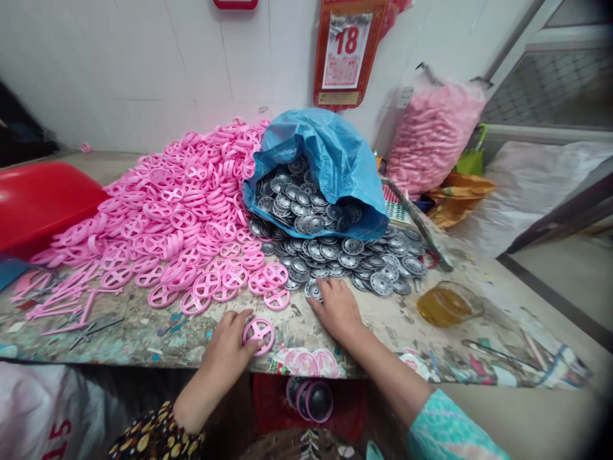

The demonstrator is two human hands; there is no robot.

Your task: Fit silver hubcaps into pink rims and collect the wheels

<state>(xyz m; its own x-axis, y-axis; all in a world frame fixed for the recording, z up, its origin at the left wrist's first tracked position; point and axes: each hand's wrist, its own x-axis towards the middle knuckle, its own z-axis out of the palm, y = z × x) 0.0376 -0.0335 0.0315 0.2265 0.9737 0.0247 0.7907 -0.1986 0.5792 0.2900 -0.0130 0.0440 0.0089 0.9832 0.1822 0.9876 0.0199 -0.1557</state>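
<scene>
My left hand is closed on the rim of a pink spoked wheel ring, thumb and index finger at its left side, just above the table's front edge. My right hand reaches to the front of the grey heap, its fingers closed about a grey round disc with a raised centre. Behind it, more grey discs spill from a blue plastic bag. A large heap of pink wheel rings lies left of the bag.
Pink rods and thin metal rods lie at the left. A container of amber liquid stands at the right, near a wooden stick. Below the edge, a red tub holds several pink-and-grey wheels. A red scoop-like container stands far left.
</scene>
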